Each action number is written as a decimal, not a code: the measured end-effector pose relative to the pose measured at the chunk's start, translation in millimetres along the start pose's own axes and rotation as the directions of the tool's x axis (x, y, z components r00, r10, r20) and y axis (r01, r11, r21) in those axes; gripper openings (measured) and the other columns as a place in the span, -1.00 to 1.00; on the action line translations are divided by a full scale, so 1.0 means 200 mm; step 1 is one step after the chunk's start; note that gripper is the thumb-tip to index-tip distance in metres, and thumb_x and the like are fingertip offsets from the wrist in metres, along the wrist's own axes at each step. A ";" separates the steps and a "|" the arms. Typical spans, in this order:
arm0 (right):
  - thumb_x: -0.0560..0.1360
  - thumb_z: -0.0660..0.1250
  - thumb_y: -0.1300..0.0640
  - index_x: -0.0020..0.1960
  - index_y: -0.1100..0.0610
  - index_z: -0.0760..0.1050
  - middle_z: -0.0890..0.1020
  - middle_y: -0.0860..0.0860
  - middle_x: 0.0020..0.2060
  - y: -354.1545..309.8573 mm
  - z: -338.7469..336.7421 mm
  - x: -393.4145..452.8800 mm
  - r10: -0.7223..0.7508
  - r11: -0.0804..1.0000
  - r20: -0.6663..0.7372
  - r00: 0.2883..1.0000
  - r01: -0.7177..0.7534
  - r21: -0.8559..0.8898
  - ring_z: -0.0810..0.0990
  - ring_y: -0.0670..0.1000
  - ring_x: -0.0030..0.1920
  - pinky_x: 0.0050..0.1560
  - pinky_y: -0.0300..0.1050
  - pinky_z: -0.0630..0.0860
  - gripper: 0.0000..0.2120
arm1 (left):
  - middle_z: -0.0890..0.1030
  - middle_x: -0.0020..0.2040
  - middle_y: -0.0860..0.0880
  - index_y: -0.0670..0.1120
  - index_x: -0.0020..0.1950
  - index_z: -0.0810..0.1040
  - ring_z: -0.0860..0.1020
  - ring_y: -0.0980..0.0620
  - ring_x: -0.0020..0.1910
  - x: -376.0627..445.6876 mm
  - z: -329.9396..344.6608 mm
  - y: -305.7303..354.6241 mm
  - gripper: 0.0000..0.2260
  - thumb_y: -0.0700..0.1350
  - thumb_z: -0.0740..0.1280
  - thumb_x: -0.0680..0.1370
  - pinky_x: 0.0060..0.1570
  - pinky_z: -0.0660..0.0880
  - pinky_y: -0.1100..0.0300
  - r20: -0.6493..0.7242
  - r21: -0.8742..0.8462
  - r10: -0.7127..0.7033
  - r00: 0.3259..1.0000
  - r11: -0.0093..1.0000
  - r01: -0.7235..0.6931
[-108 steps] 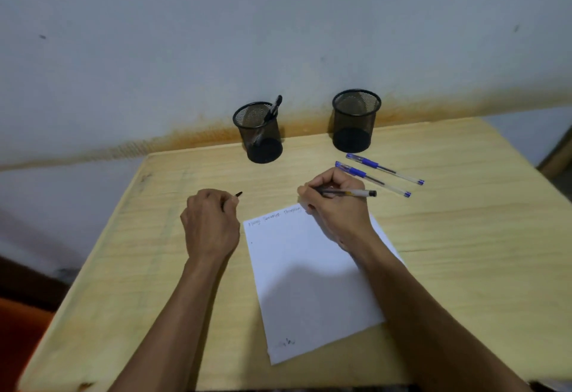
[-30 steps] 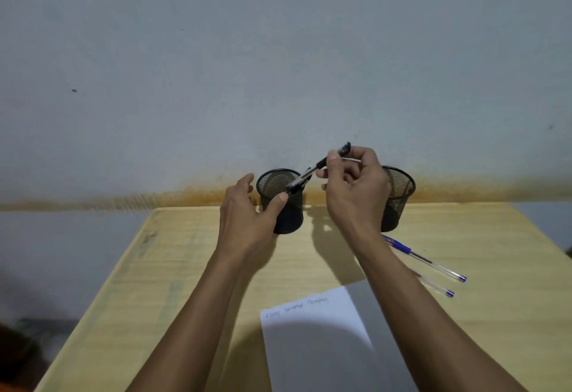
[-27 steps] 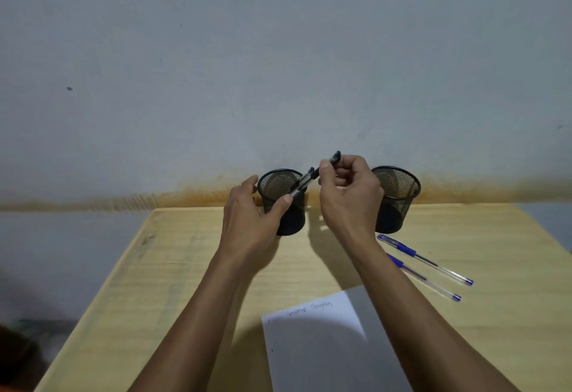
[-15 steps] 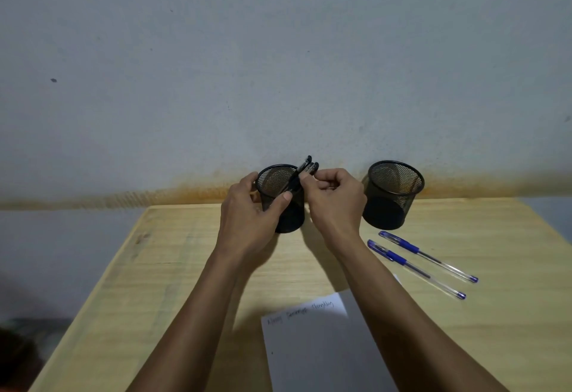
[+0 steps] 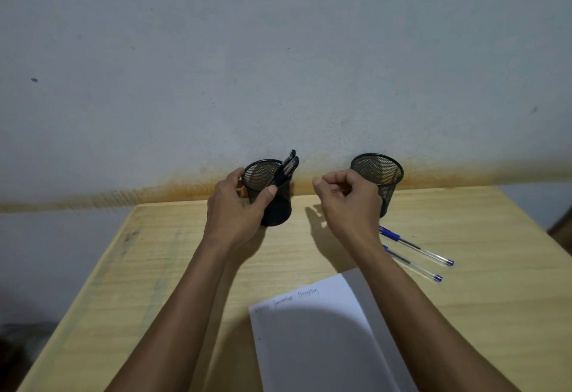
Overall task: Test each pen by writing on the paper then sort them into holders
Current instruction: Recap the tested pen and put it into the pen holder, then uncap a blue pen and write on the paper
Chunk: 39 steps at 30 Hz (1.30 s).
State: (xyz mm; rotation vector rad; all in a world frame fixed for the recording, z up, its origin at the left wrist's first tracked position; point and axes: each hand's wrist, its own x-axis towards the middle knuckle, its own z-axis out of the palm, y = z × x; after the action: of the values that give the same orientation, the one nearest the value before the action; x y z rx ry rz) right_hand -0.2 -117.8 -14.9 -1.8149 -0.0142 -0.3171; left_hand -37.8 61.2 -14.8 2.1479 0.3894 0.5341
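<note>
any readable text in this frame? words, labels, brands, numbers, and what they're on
Paper: one handwritten line along its top edge, about three words, too small and faint to quote reliably.
Blue pens: no print legible on the barrels.
Black pens in the left holder: no label legible.
Right holder: no markings visible.
Nothing else carries text.

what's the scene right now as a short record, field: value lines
left hand: grips left holder
right hand: loosely curled, holds nothing, between the holders
left holder: two black pens, leaning right
right holder: looks empty
blue pens: two, capped, lying on table to the right of the right arm
paper: near edge, a line of writing at the top
</note>
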 end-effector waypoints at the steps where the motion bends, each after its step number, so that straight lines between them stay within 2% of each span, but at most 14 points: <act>1: 0.49 0.51 0.09 -0.10 0.08 0.66 0.64 -0.14 -0.30 0.02 -0.06 -0.01 -0.024 0.998 0.001 1.000 0.024 -0.061 0.61 -0.17 -0.24 -0.09 -0.25 0.54 -0.93 | 0.52 0.29 -0.04 -0.05 0.46 0.37 0.51 0.00 0.23 0.00 0.00 0.00 -0.34 0.16 0.46 0.45 0.20 0.48 0.07 0.004 0.004 -0.004 1.000 1.000 0.004; 3: 0.49 0.50 0.10 -0.12 0.05 0.67 0.64 -0.16 -0.30 0.09 -0.20 -0.04 -0.064 0.974 0.011 0.998 0.065 -0.219 0.61 -0.13 -0.23 -0.07 -0.18 0.53 -0.96 | 0.52 0.29 -0.05 -0.06 0.46 0.37 0.52 0.00 0.22 0.00 0.00 0.00 -0.35 0.15 0.46 0.46 0.15 0.47 0.12 0.011 0.008 -0.005 1.000 1.000 0.005; 5: 0.51 0.46 0.08 -0.09 0.01 0.69 0.68 -0.11 -0.22 0.17 -0.34 -0.08 -0.046 0.917 0.033 0.998 0.056 -0.395 0.62 -0.04 -0.18 -0.09 -0.09 0.54 -0.96 | 0.52 0.30 -0.05 -0.06 0.47 0.37 0.52 -0.01 0.22 0.00 -0.01 0.00 -0.35 0.15 0.46 0.46 0.13 0.46 0.13 0.016 0.006 -0.009 1.000 1.000 0.009; 7: 0.54 0.40 0.05 -0.01 0.01 0.71 0.68 -0.02 -0.12 0.25 -0.44 -0.12 0.013 0.811 0.059 0.998 0.024 -0.585 0.58 0.04 -0.14 -0.17 -0.07 0.50 -0.89 | 0.51 0.32 -0.06 -0.05 0.47 0.37 0.50 -0.01 0.25 0.00 -0.01 0.01 -0.33 0.17 0.45 0.45 0.18 0.47 0.07 0.014 0.021 -0.013 1.000 1.000 0.013; 10: 0.56 0.35 0.01 0.02 0.05 0.73 0.67 0.04 -0.09 0.34 -0.53 -0.17 0.003 0.618 0.130 0.992 0.100 -0.779 0.59 0.10 -0.12 -0.20 -0.05 0.54 -0.80 | 0.44 0.37 -0.07 -0.03 0.50 0.31 0.44 -0.02 0.32 -0.04 0.00 0.03 -0.28 0.20 0.45 0.44 0.28 0.42 0.01 -0.046 0.047 -0.024 0.999 0.999 0.027; 13: 0.60 0.34 -0.03 0.06 0.04 0.73 0.67 0.03 -0.03 0.36 -0.56 -0.20 -0.036 0.570 0.145 0.989 0.140 -0.810 0.59 0.08 -0.04 -0.12 -0.02 0.58 -0.78 | 0.42 0.32 -0.06 -0.03 0.46 0.33 0.43 -0.01 0.31 -0.16 0.02 0.08 -0.36 0.14 0.44 0.46 0.25 0.32 0.21 -0.216 0.034 0.034 0.976 0.999 -0.027; 16: 0.62 0.33 -0.02 0.10 0.05 0.70 0.68 0.01 -0.02 0.34 -0.56 -0.20 -0.028 0.549 0.146 0.989 0.137 -0.824 0.57 0.04 -0.02 -0.06 -0.01 0.59 -0.78 | 0.48 0.16 0.00 -0.07 0.34 0.45 0.46 0.03 0.18 -0.33 0.07 0.15 -0.55 0.00 0.44 0.50 0.06 0.27 0.52 -0.296 0.029 0.156 0.942 0.988 -0.155; 19: 0.64 0.28 0.00 0.08 0.03 0.63 0.69 0.01 -0.04 0.28 -0.59 -0.23 -0.004 0.634 0.162 0.987 0.127 -0.762 0.58 0.08 -0.03 -0.04 0.02 0.58 -0.81 | 0.56 0.13 -0.02 -0.08 0.30 0.53 0.51 0.04 0.13 -0.47 0.12 0.19 -0.63 -0.09 0.43 0.50 0.12 0.39 0.36 -0.173 0.039 0.344 0.923 0.939 -0.342; 22: 0.61 0.34 0.02 0.00 -0.02 0.64 0.71 -0.07 -0.13 0.15 -0.66 -0.31 0.007 0.848 0.237 0.971 0.120 -0.516 0.62 0.03 -0.06 -0.02 0.02 0.57 -0.88 | 0.55 0.26 -0.01 -0.03 0.36 0.52 0.47 0.03 0.23 -0.59 0.18 0.20 -0.63 -0.12 0.39 0.54 0.21 0.36 0.29 0.068 0.146 0.500 0.863 0.851 -0.505; 25: 0.55 0.45 0.04 -0.12 -0.03 0.70 0.72 -0.11 -0.24 0.01 -0.72 -0.40 -0.036 0.934 0.311 0.950 0.142 -0.327 0.66 -0.10 -0.15 -0.08 -0.08 0.56 -0.91 | 0.59 0.22 0.04 0.00 0.29 0.58 0.50 0.00 0.21 -0.69 0.18 0.19 -0.68 -0.01 0.27 0.56 0.14 0.41 0.08 0.138 0.306 0.586 0.798 0.741 -0.597; 29: 0.44 0.58 0.06 -0.20 0.09 0.70 0.73 0.01 -0.32 -0.08 -0.78 -0.51 0.042 0.999 0.298 0.954 -0.038 -0.017 0.69 -0.09 -0.31 -0.23 -0.19 0.57 -0.87 | 0.66 0.01 0.03 -0.03 0.12 0.65 0.53 0.04 -0.01 -0.78 0.11 0.18 -0.73 0.01 0.21 0.57 -0.01 0.37 0.16 0.098 0.323 0.594 0.799 0.740 -0.590; 32: 0.43 0.58 0.13 -0.12 0.14 0.70 0.75 0.01 -0.26 -0.09 -0.77 -0.63 0.132 0.956 0.284 0.950 -0.197 0.216 0.73 -0.05 -0.25 -0.24 -0.21 0.62 -0.90 | 0.65 -0.04 0.05 -0.03 0.09 0.65 0.53 0.08 -0.07 -0.90 0.05 0.19 -0.80 -0.05 0.27 0.57 -0.06 0.44 0.17 0.122 0.226 0.552 0.825 0.794 -0.565; 36: 0.54 0.46 0.11 -0.04 0.08 0.69 0.76 -0.04 -0.23 -0.06 -0.68 -0.79 0.132 0.955 0.365 0.921 -0.216 0.200 0.74 -0.08 -0.18 -0.16 -0.18 0.66 -0.95 | 0.63 -0.08 0.18 0.03 0.04 0.66 0.55 0.20 -0.09 -1.04 0.00 0.20 -0.89 -0.08 0.35 0.56 -0.07 0.42 0.34 0.118 0.041 0.460 0.880 0.883 -0.468; 39: 0.56 0.45 0.08 -0.05 0.15 0.69 0.75 0.06 -0.28 -0.03 -0.65 -0.80 0.151 0.948 0.381 0.912 -0.243 0.206 0.72 -0.05 -0.22 -0.16 -0.16 0.64 -0.87 | 0.63 -0.18 0.20 0.05 -0.05 0.66 0.54 0.23 -0.17 -1.12 -0.04 0.19 -0.93 -0.08 0.38 0.55 -0.15 0.38 0.40 0.104 0.037 0.408 0.907 0.910 -0.413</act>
State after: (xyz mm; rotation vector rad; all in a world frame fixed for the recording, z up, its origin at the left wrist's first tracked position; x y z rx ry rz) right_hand -182.0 -216.0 -15.4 -1.5838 -0.1208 0.1627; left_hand -230.7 -57.9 -32.5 2.3127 -0.1101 0.6578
